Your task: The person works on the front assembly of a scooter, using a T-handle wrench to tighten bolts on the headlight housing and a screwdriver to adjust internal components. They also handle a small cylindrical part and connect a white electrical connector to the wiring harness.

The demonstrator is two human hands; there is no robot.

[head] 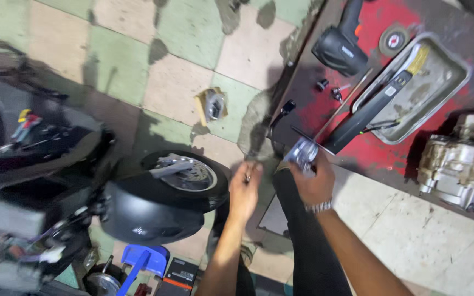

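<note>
A: We start at our right hand point(315, 183). It is closed around a small silvery metal fitting point(302, 152) at the near end of a long black arm-like part point(366, 112), right at the near edge of the red-painted bench point(352, 151).

B: And our left hand point(244, 192)? We see its fingers pinched narrow on something small and dark, perhaps a bolt point(247, 177), though blur keeps us from being sure. It hangs over the floor, just off the bench's near edge.

A: How would we judge the long part to handle?

B: Stiff and rigid, we think, and moderately heavy for its length. The metal fitting looks oily, so likely slippery. Gripping at the fitting gives control of one end only; the far end rests across the rim of the grey metal tray point(456, 68), which carries some of the weight.

A: Room around it?

B: Tight on the bench. Small loose fasteners point(330, 89) lie near the part's left side, a black power tool point(340, 46) and a grinding disc point(393, 39) sit toward the far edge, and a grey engine casing point(464, 164) stands at the right end near the near edge.

A: Off the bench?

B: To the left, a wheel with brake disc point(185, 175) and black mudguard point(149, 211) are near our left hand. The tiled floor point(138, 66) beyond is more open.
</note>
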